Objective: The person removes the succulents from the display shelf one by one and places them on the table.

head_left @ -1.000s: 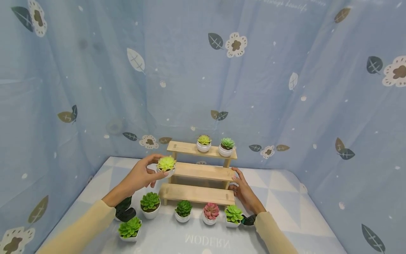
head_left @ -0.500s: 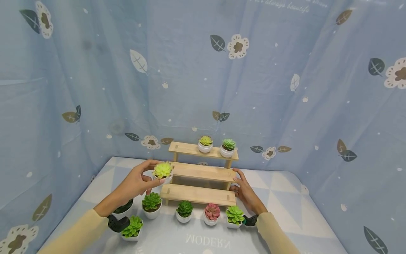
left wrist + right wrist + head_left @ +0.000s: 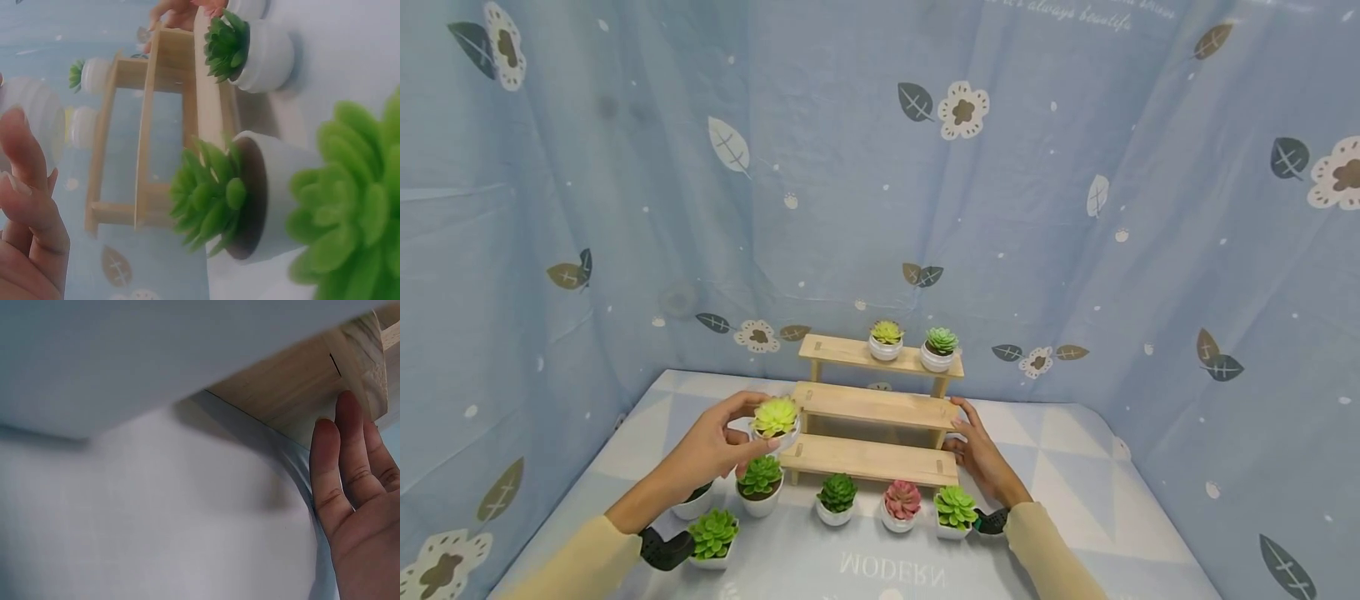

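My left hand (image 3: 711, 442) holds a yellow-green succulent (image 3: 775, 415) in a white pot, off the left end of a three-tier wooden plant stand (image 3: 872, 404). In the left wrist view the white ridged pot (image 3: 28, 109) shows beside the fingertips. Below the held pot, a green succulent (image 3: 760, 475) stands on the table. My right hand (image 3: 981, 454) grips the right end of the middle tier between thumb and finger, its other fingers lower down. In the right wrist view the fingers (image 3: 350, 450) reach up to the end of a board (image 3: 369, 369).
On the top tier sit a yellow-green succulent (image 3: 886, 340) and a pale green one (image 3: 938, 348). In front stand a dark green (image 3: 837, 493), a red (image 3: 901, 504) and a bright green succulent (image 3: 955, 507). Another bright green one (image 3: 713, 533) stands near my left wrist. A curtain (image 3: 850, 208) hangs behind.
My left hand has moved left and down, carrying the yellow-green succulent away from the stand and over the green one. My right hand stays at the stand's right end.
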Demonstrator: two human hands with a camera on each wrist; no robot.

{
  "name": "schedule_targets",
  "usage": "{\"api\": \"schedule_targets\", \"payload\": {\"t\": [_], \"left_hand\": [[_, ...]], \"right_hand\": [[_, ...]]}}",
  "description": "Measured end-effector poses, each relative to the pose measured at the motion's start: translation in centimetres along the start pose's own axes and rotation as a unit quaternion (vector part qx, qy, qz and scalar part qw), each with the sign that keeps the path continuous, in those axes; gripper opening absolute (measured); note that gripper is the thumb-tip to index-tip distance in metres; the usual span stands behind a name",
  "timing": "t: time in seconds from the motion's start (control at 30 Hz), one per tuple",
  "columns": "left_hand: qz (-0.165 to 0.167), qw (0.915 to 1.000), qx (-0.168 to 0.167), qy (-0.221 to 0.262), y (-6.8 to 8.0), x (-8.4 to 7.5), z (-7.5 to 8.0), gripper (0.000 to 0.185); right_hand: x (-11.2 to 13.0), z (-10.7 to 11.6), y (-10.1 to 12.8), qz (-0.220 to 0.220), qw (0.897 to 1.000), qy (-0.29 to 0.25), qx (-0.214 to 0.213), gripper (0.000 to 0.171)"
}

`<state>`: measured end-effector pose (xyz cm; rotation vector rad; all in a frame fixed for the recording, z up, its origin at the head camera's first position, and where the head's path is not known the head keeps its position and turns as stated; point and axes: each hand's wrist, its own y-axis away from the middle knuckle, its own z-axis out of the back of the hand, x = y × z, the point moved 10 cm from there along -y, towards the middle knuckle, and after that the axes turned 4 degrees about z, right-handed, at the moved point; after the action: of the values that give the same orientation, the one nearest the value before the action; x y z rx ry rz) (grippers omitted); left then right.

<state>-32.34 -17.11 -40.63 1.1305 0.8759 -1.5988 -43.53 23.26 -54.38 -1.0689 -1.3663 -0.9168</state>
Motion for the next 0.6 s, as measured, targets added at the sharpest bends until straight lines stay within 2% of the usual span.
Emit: {"api": "schedule_targets", "payload": {"t": [0.27,0.43,0.6], "left_hand": [[-0.001,0.9999,0.010,0.012,0.6,1.1,-0.9,0.066],[-0.011,0.9998,0.018,-0.004,1.1,1.3,-1.6,0.063],[0.001,0.9998,0.020,0.005,1.8,2.1,-1.9,0.064]], "right_hand": [[0.2,0.1,0.1,0.006,1.000,0.000,-0.001,0.051],[0.2,0.1,0.0,0.006,1.000,0.001,0.001,0.054],[0.0,-0.1,0.0,0.001,1.000,-0.004,0.001,0.050]]}}
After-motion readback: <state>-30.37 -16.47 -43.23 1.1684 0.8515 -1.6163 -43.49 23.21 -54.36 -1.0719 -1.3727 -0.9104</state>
